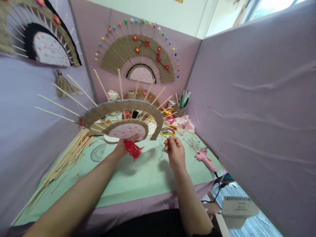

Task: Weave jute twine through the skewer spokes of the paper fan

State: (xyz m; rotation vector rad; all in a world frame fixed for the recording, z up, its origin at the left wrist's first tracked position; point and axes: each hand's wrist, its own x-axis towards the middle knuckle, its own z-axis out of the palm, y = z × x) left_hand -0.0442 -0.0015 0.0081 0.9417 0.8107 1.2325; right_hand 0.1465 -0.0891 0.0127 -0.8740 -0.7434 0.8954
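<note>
Holding fan (127, 130), left hand (120, 146) outstretched, grip closed; right hand (175, 152) raised, grip pinched, contents unclear.

Flower-trimmed fan (115, 52) on pink panel (188, 49), spiral-bound notebook (238, 207) lower right

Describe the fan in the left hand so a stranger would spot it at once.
Start at the green tabletop, before the pink back panel. Above it, the left hand holds a half-round fan with a brown outer band and dotted centre. A red tassel hanging below and bare stick tips distinguish it from the panel's fan, tipped with coloured balls.
</note>
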